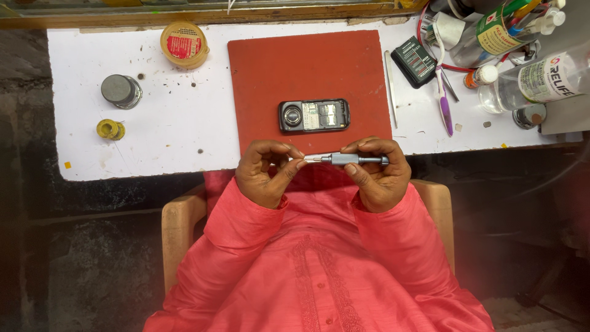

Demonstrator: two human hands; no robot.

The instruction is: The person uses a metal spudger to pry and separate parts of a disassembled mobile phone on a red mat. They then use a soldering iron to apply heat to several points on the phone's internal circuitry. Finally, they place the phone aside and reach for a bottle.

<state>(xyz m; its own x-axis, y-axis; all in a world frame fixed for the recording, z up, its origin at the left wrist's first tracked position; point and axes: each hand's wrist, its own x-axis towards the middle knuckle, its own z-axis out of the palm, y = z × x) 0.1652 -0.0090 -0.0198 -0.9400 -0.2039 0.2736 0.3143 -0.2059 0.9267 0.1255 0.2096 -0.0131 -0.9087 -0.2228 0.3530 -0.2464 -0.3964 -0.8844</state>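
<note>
Just past the near edge of the white table (172, 132), over the lap: one slim grey metal screwdriver (350, 159), cylindrical, lying level, pale bit pointing left. Right hand (378, 175) curled round the handle, thumb and fingers pressed together on the barrel. Left hand (267, 172) half closed, thumb and forefinger pinching at the bit's tip; whether anything small sits between them, cannot tell.

Beyond the hands, on one flat rust-red rectangular mat (307, 67) with a matte surface: one dark phone (314, 116), back cover off, round camera ring at its left end and metal slots showing, lying crosswise near the mat's near edge, apart from both hands.

Left half of the table: one round yellow tin (184, 44) near the far edge, one squat grey metal cylinder (121, 91), one small yellow spool (110, 129) nearer the left edge. Table top painted white, speckled with dark crumbs, chipped along the near edge.

Just right of the mat: one thin metal pair of tweezers (391, 86), one black rectangular battery (415, 60), one toothbrush (444, 101) with a purple handle. Far right corner: two clear plastic bottles (534, 77) among a crowded cluster of tools. Sleeves of smooth coral-red cloth (319, 264) below, embroidered down the front.
</note>
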